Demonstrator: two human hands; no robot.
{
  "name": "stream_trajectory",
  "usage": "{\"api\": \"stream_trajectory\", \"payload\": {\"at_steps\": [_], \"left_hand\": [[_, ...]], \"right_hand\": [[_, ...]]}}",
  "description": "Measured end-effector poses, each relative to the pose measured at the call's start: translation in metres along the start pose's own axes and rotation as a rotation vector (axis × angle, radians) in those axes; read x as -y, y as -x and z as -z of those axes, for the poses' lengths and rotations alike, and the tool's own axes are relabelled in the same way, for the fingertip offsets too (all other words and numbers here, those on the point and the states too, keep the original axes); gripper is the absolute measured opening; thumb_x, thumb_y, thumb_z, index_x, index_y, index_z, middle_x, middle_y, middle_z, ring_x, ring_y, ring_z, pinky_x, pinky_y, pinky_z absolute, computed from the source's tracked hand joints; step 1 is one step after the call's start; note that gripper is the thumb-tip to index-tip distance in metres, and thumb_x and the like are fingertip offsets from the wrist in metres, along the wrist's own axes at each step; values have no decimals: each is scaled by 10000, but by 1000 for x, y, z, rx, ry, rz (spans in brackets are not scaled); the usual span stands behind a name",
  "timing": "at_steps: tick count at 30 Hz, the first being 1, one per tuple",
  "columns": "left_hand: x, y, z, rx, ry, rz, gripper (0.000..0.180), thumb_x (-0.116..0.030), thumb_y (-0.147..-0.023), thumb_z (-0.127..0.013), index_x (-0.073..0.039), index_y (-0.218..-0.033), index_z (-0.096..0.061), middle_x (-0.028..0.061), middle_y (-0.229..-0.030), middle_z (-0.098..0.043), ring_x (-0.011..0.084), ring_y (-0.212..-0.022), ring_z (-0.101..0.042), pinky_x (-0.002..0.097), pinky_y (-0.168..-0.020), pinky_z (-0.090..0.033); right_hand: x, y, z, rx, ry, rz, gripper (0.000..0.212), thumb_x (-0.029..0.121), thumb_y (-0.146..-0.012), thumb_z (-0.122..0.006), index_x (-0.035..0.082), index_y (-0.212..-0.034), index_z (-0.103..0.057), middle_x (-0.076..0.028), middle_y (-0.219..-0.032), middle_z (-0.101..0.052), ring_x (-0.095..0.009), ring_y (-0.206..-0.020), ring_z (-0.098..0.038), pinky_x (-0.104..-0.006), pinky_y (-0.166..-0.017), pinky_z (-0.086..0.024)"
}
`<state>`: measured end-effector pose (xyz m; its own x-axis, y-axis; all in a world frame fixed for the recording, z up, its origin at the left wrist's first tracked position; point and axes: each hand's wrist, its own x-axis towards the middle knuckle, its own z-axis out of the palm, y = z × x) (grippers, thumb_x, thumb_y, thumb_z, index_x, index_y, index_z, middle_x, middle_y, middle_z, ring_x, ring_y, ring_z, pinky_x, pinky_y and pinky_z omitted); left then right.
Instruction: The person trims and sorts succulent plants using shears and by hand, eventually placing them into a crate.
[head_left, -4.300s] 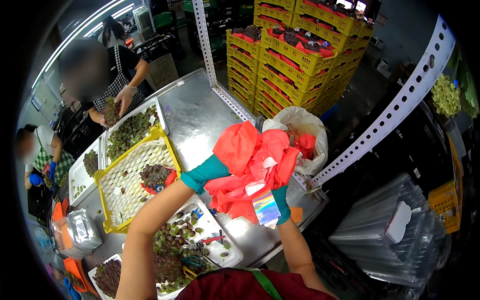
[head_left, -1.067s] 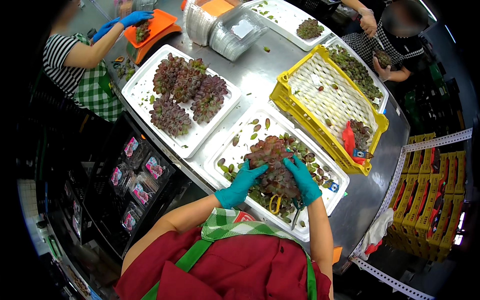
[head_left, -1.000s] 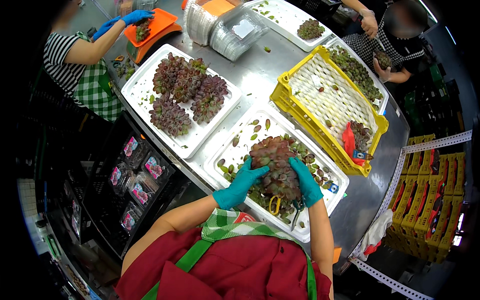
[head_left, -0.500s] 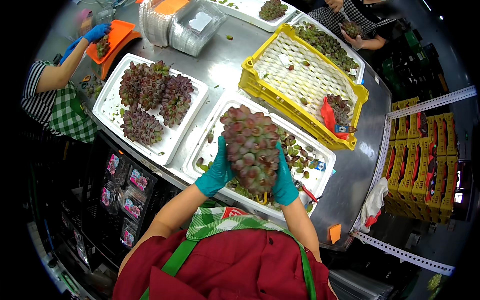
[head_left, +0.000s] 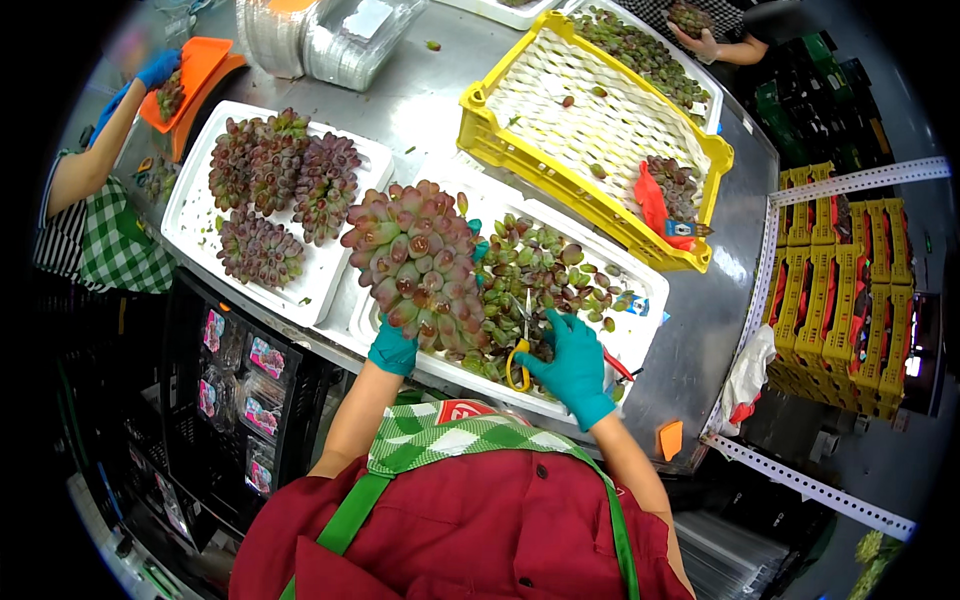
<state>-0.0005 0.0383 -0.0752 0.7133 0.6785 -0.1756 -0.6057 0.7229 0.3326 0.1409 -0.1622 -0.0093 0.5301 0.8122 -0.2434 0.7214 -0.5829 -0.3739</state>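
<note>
A large bunch of reddish-green grapes is held up over the left part of the near white tray. My left hand, gloved in teal, grips it from below and behind, with most of the fingers hidden by the fruit. Over the same tray my right hand, also teal-gloved, has thumb and fingers apart and holds nothing. Its thumb is close to the yellow handle of a pair of scissors; whether they touch I cannot tell. Loose grapes cover much of that tray.
A white tray with several grape bunches stands to the left. Beyond is a yellow crate lined with white netting. Clear plastic boxes are stacked behind. A person at the left handles grapes at an orange scale; another works at the far right.
The bunch has moved left and tilted, now in my left hand alone. My right hand has let go of it and come down beside the scissors in the tray.
</note>
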Motion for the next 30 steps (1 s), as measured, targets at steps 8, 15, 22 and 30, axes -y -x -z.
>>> {"api": "stream_trajectory", "payload": {"at_steps": [8, 15, 22, 30], "left_hand": [[-10, 5, -1, -7, 19, -72, 500, -406, -918, -283, -96, -1312, -282, 95, -1288, -381, 229, -1168, -412, 412, -981, -365], [-9, 11, 1, -10, 31, -100, 479, -383, -924, -277, -96, -1308, -285, 97, -1287, -381, 230, -1167, -413, 414, -982, -364], [-3, 17, -2, -12, 28, -90, 459, -361, -929, -271, -96, -1304, -289, 100, -1285, -381, 230, -1167, -413, 417, -984, -364], [-1, 21, -3, -35, -31, -113, 440, -339, -934, -266, -97, -1301, -291, 103, -1285, -380, 231, -1168, -413, 420, -987, -362]], "right_hand": [[4, 14, -32, 26, 145, -178, 771, 316, -597, -741, 36, -1240, -419, -179, -993, -464, -299, -816, -548, -372, -641, -473], [-41, 32, -50, 7, -406, -297, 534, 91, -690, -621, 88, -1207, -487, -126, -941, -539, -225, -708, -576, -307, -622, -461], [-52, 54, -18, 166, -1058, -392, 553, -5, -751, -546, 109, -1274, -411, -28, -884, -568, -116, -734, -549, -246, -728, -452], [70, 31, 92, 64, -267, 148, 605, 140, -664, -691, 156, -1230, -477, -51, -860, -561, -164, -731, -564, -271, -638, -447]]}}
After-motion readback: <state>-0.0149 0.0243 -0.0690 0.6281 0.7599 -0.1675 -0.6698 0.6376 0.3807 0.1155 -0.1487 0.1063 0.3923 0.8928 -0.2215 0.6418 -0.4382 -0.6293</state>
